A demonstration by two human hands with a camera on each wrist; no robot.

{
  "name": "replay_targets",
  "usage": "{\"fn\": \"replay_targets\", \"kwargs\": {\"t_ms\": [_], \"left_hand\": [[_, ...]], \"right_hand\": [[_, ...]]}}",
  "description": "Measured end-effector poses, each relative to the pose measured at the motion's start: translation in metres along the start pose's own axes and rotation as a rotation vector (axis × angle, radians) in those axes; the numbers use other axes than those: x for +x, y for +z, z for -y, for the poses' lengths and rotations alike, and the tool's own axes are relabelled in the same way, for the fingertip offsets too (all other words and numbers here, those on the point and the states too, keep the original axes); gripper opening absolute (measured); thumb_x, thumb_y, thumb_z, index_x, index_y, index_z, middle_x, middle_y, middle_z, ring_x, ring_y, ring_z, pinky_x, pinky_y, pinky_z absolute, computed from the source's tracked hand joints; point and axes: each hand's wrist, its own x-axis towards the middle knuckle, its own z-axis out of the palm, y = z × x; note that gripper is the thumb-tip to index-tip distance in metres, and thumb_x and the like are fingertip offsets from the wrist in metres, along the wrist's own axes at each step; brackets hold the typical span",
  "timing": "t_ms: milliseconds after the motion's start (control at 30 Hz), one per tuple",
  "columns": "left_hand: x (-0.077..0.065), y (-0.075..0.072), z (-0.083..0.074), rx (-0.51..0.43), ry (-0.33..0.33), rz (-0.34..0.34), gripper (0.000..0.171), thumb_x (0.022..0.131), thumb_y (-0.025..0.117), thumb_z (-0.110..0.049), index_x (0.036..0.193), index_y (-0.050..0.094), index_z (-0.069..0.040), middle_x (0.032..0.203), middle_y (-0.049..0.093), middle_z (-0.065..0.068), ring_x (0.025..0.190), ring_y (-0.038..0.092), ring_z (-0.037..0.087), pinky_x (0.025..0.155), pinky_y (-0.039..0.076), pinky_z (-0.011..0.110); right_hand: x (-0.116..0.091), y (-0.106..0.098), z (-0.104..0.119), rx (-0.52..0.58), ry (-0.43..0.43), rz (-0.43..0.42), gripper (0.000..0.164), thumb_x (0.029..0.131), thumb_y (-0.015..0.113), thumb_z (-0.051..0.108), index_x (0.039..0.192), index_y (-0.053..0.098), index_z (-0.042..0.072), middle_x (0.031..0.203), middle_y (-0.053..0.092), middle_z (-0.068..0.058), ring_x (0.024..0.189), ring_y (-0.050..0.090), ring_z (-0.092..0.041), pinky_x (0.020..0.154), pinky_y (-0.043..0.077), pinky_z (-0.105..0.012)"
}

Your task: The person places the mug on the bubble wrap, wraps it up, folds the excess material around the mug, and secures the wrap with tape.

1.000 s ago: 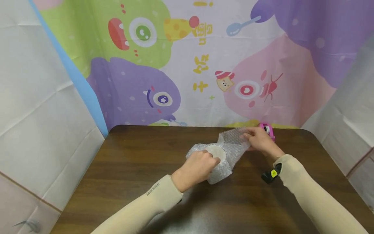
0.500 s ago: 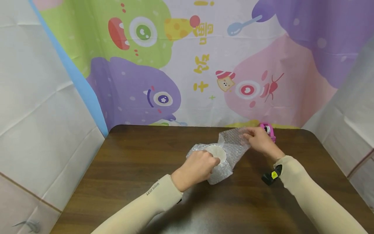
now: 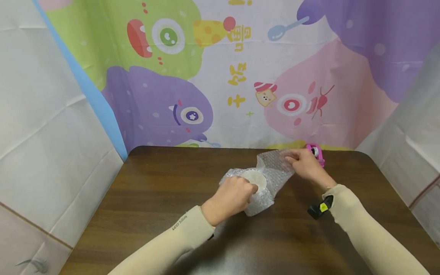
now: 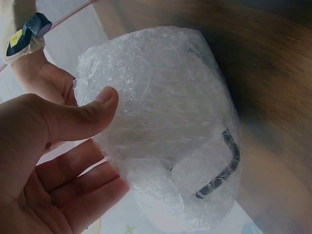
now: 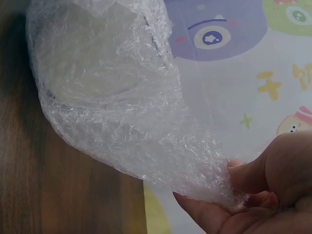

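A whitish, round cup-like thing is partly wrapped in clear bubble wrap, its pale circular end facing up in the head view. My left hand grips it at the near left edge; in the left wrist view the thumb presses on the wrap. A dark curved strip, like the edge of a handle, shows through the film there. On the other side my right hand pinches the loose end of the wrap, which is stretched out toward the back right. The right wrist view shows thumb and fingers at the tip of that sheet.
A pink tape dispenser stands at the back of the brown wooden table, just behind my right hand. A cartoon-printed cloth hangs along the back edge, and pale sheets rise at both sides.
Almost nothing differs: both hands keep their hold, and the wrap stays stretched between them. The head view has shifted very slightly.
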Motion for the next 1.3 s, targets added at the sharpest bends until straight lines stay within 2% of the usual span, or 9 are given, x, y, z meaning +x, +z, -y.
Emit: {"fn": "replay_targets", "kwargs": {"t_ms": [267, 633, 1000, 1300], "left_hand": [[-0.001, 0.001, 0.002, -0.019, -0.003, -0.002, 0.023, 0.072, 0.082, -0.011, 0.067, 0.064, -0.023, 0.064, 0.067, -0.008, 0.063, 0.069, 0.015, 0.053, 0.056, 0.033], [0.0, 0.001, 0.003, -0.014, -0.016, 0.003, 0.024, 0.07, 0.086, -0.016, 0.066, 0.063, -0.024, 0.065, 0.068, -0.008, 0.064, 0.069, 0.015, 0.053, 0.055, 0.033], [0.001, 0.001, 0.005, -0.024, -0.012, 0.015, 0.022, 0.069, 0.086, -0.016, 0.067, 0.065, -0.023, 0.065, 0.066, -0.006, 0.064, 0.069, 0.016, 0.056, 0.056, 0.034], [0.001, 0.0, 0.006, -0.026, -0.006, 0.023, 0.021, 0.07, 0.087, -0.018, 0.069, 0.066, -0.023, 0.066, 0.067, -0.007, 0.065, 0.069, 0.016, 0.056, 0.056, 0.033]], "right_hand": [[-0.002, -0.001, 0.004, 0.028, -0.019, 0.014, 0.028, 0.104, 0.055, 0.003, 0.128, 0.067, -0.005, 0.121, 0.071, -0.027, 0.099, 0.075, -0.033, 0.075, 0.063, -0.032], [-0.003, 0.0, 0.009, 0.08, -0.043, 0.012, 0.027, 0.103, 0.055, 0.002, 0.126, 0.067, -0.007, 0.119, 0.071, -0.029, 0.097, 0.076, -0.034, 0.073, 0.064, -0.03], [-0.004, 0.001, 0.014, 0.06, -0.036, 0.016, 0.028, 0.104, 0.055, 0.003, 0.126, 0.067, -0.007, 0.119, 0.071, -0.028, 0.097, 0.076, -0.034, 0.073, 0.064, -0.03], [-0.006, 0.0, 0.018, 0.035, -0.051, 0.014, 0.027, 0.103, 0.056, 0.004, 0.125, 0.068, -0.007, 0.119, 0.071, -0.028, 0.094, 0.076, -0.033, 0.074, 0.064, -0.036]]}}
